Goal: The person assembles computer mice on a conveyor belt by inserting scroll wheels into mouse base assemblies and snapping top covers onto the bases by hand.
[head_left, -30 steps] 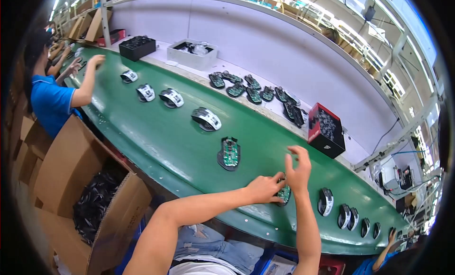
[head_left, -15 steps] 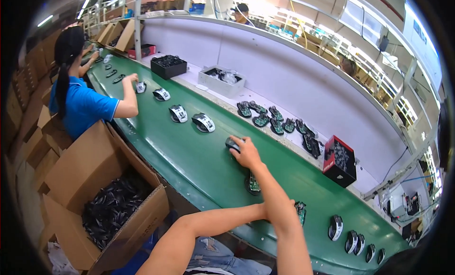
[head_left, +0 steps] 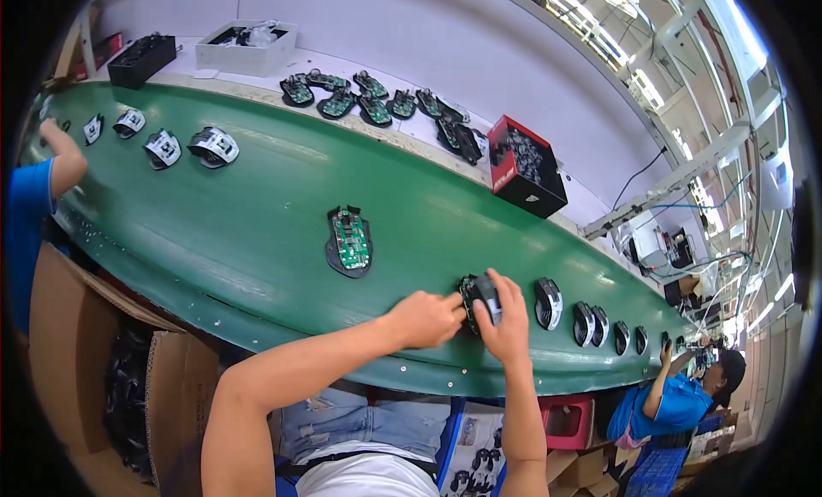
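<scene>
Now that mouse cover (head_left: pixel 488 299) and board (head_left: pixel 467 290) have been brought together, the cover is clasped by right fingers (head_left: pixel 508 295); left fingers (head_left: pixel 447 307) are curled, hold unclear.

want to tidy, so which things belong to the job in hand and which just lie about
Likely in use:
dark mouse shell, in the right hand
board base, at the left hand
second board base, on the belt

Probably just about:
pink stool
cardboard boxes beside it

A circuit board (head_left: pixel 351 244) lies between computer mice (head_left: pixel 549 303) on the worktop (head_left: pixel 257 240).
</scene>
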Available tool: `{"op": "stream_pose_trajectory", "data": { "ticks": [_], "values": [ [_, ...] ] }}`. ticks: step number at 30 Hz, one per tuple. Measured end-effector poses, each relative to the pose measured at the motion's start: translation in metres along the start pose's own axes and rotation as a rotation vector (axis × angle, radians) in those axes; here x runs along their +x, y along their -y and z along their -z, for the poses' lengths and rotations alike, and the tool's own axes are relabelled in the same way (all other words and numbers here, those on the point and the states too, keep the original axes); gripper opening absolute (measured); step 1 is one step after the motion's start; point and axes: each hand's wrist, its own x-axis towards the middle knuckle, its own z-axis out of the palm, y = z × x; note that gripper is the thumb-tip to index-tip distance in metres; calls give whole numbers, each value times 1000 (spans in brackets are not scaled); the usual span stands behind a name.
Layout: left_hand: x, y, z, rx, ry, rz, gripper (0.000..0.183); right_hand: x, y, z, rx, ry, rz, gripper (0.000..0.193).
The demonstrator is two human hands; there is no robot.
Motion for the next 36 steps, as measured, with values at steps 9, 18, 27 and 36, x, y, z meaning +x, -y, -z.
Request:
{"op": "stream_pose_trajectory", "data": {
  "ticks": [9, 18, 27, 36],
  "values": [
    [6, 33, 16, -26, -266, 223, 8, -9, -4, -29, -51, 23, 51, 57],
    [-3, 30, 8, -69, -234, 260, 9, -9, -6, -33, -113, 68, 121, 40],
    [-1, 38, 6, -66, -281, 220, 13, -8, -11, -40, -114, 64, 149, 34],
    [-11, 44, 4, -86, -299, 221, 14, -11, -20, -38, 247, 84, 42, 44]
  ]
}}
